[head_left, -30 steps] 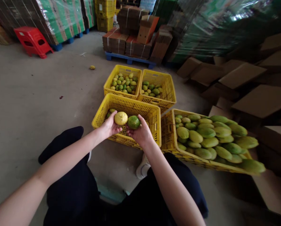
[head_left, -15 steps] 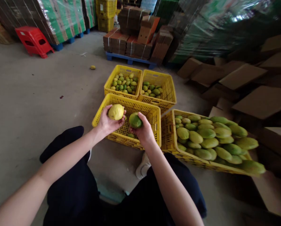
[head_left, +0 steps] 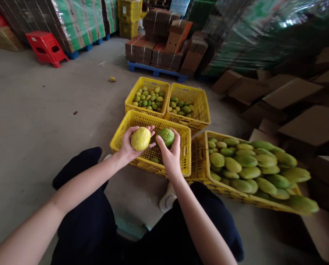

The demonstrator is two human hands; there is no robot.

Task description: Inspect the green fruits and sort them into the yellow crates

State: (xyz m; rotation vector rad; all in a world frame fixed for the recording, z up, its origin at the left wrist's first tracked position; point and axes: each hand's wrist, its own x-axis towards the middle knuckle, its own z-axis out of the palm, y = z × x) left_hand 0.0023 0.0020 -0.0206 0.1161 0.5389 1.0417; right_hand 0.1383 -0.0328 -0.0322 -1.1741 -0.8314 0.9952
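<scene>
A yellow papaya (head_left: 140,138) rests in my left hand (head_left: 128,149), its palm turned up and its fingers around the fruit's underside and far side. My right hand (head_left: 172,156) grips a green papaya (head_left: 166,137) between thumb and fingers. Both fruits are held side by side, a little apart, above a yellow plastic crate (head_left: 186,149) in front of me. A few greenish fruits (head_left: 155,160) show at the bottom of that crate, partly hidden by my hands.
Larger green-yellow papayas (head_left: 246,161) fill a yellow crate (head_left: 227,189) on the right. Two more crates with smaller fruits, left (head_left: 147,81) and right (head_left: 202,105), stand behind. Cardboard (head_left: 299,117) lies at right. A red stool (head_left: 44,48) and a loose fruit (head_left: 112,79) are on the floor.
The yellow papaya has been turned and raised slightly towards me. In my right hand the green papaya has turned to show a greener side, and the thumb now lies across its near side.
</scene>
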